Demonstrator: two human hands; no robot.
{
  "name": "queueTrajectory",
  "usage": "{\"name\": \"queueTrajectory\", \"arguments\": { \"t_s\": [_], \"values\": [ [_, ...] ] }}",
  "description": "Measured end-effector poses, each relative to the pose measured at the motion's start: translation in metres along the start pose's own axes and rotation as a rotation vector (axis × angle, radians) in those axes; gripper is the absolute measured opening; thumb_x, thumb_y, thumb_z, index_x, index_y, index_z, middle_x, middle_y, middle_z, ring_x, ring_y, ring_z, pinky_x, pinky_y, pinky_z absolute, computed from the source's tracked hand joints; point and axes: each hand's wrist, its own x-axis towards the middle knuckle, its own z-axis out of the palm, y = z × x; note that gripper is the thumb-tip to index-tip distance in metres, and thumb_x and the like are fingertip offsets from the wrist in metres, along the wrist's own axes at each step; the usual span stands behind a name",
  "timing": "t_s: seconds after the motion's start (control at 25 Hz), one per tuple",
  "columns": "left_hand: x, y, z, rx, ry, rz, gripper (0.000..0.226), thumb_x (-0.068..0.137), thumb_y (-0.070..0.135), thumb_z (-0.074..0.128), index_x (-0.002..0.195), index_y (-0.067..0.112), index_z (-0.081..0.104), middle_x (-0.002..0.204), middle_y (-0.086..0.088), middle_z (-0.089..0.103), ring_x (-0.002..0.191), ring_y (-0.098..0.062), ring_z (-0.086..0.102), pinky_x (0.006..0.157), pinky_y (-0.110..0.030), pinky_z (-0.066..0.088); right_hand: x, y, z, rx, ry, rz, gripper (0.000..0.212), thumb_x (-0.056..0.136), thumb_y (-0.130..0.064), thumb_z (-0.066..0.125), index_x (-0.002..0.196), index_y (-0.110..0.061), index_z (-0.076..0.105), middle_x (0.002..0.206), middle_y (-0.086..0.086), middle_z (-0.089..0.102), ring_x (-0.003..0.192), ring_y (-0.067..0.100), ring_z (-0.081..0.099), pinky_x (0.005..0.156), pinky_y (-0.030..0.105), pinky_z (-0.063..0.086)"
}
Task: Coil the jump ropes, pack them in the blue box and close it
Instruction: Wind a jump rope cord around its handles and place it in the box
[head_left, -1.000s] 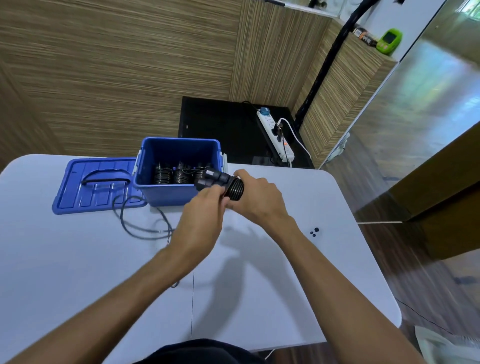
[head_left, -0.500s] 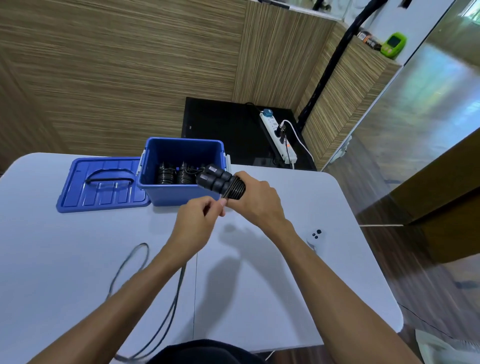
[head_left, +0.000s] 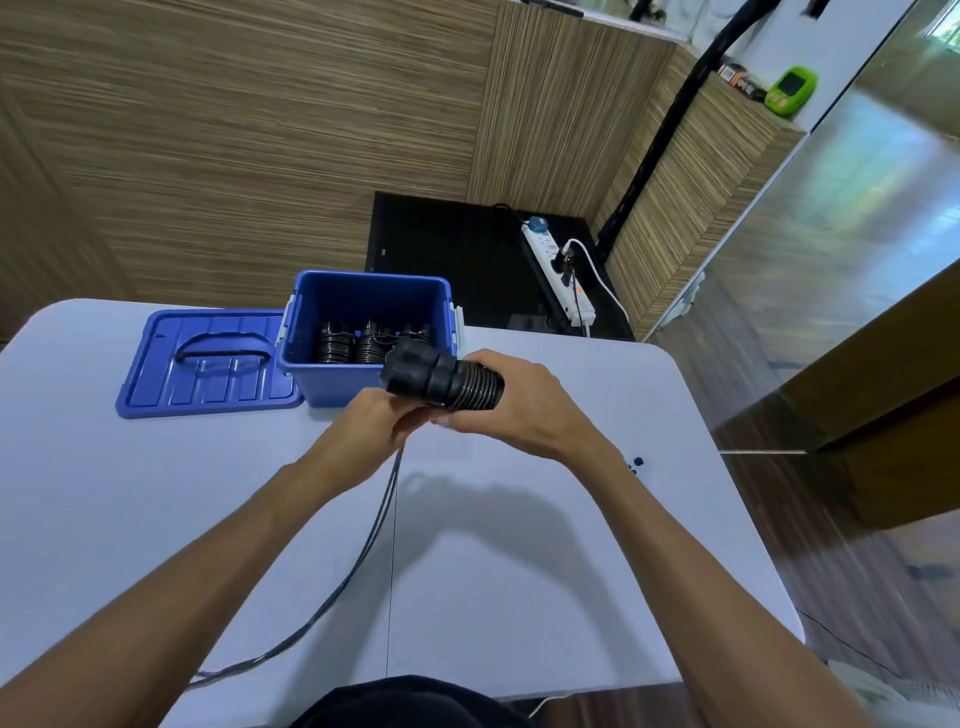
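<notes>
At frame centre, our right hand grips the black ribbed jump-rope handles, partly wound with thin black cord; our left hand pinches that cord just below them. Behind stands the open blue plastic box holding coiled ropes. We judge each turn should lie taut beside the last.

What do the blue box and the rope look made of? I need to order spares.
Blue box: looks like moulded plastic, semi-gloss, with uniform colour and white clip latches. Rope: thin black cord, probably plastic-coated, since its tight coils glint; the core cannot be seen.
</notes>
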Motion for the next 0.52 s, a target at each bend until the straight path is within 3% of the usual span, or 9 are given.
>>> {"name": "queueTrajectory", "arguments": {
  "t_s": [0.16,0.28,0.4,0.52],
  "values": [
    [0.018,-0.007,-0.023,-0.02,-0.138,0.054,0.007,0.083,0.021,0.054,0.078,0.025,0.059,0.078,0.007,0.061,0.075,-0.011,0.056,0.069,-0.037,0.049,-0.011,-0.008,0.001,-0.055,-0.106,-0.099,0.051,0.067,-0.068,0.077,0.104,-0.038,0.059,0.088,-0.015,0.065,0.081,0.007,0.061,0.074,0.028,0.051],
    [0.035,0.002,-0.044,0.34,-0.259,0.301,0.011,0.09,0.02,0.056,0.088,0.031,0.054,0.09,0.015,0.057,0.087,-0.009,0.055,0.076,-0.036,0.049,-0.018,-0.009,0.003,-0.168,-0.144,-0.152,0.038,0.073,-0.059,0.076,0.095,-0.042,0.05,0.081,-0.014,0.061,0.075,0.01,0.058,0.068,0.027,0.047],
    [0.049,0.024,-0.061,0.565,-0.267,0.5,0.006,0.094,0.02,0.055,0.095,0.021,0.06,0.107,0.005,0.063,0.11,-0.019,0.057,0.093,-0.037,0.047,-0.02,-0.009,0.008,-0.244,-0.146,-0.187,0.034,0.072,-0.05,0.075,0.087,-0.038,0.047,0.077,-0.01,0.06,0.071,0.014,0.056,0.064,0.031,0.049],
    [0.055,0.06,-0.072,0.83,-0.444,0.464,0.012,0.098,0.025,0.048,0.096,0.019,0.058,0.098,0.005,0.058,0.096,-0.019,0.055,0.08,-0.033,0.047,-0.02,-0.007,0.017,-0.362,-0.178,-0.152,0.034,0.074,-0.051,0.072,0.087,-0.033,0.045,0.076,-0.008,0.059,0.068,0.017,0.054,0.057,0.03,0.041]
  ]
}}
